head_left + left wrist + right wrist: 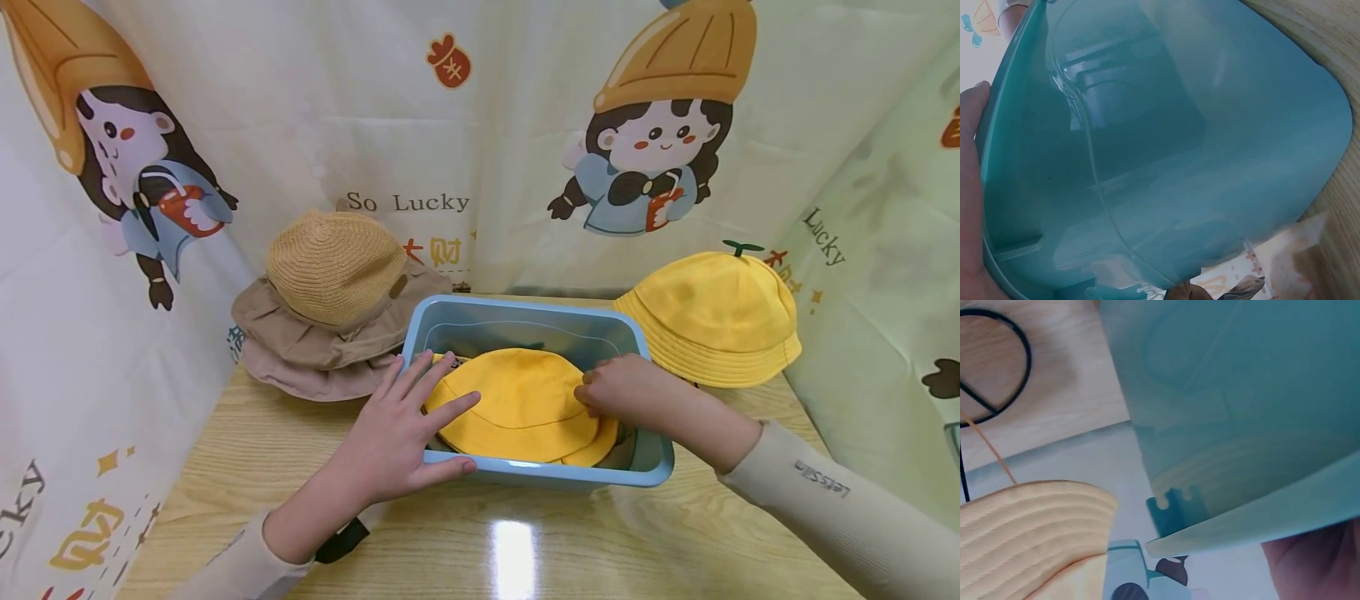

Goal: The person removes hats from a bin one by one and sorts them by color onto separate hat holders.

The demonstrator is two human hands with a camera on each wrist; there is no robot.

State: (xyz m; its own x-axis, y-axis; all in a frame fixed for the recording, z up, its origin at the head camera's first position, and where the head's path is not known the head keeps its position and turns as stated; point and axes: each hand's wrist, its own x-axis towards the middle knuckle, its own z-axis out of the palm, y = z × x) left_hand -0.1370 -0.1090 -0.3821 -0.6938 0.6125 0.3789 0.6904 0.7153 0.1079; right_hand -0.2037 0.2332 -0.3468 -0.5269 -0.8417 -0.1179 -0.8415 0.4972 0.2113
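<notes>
A blue plastic bin (547,477) stands on the table with a yellow bucket hat (517,392) lying in it. Other hat brims show underneath. My left hand (397,433) is spread over the bin's front left corner, fingers reaching over the rim toward the hat and thumb along the front rim. Inside the right end of the bin, my right hand (626,387) pinches the edge of the yellow hat with curled fingers. In the left wrist view, part of that hand (971,200) lies along the rim beside the bin's outer wall (1210,137).
A straw hat (333,262) tops brown and mauve brimmed hats (292,333) behind the bin at left. Another yellow bucket hat (712,308) with a sprout sits at right; a black wire ring (1025,362) shows below it. A printed curtain (517,150) encloses the table (420,542).
</notes>
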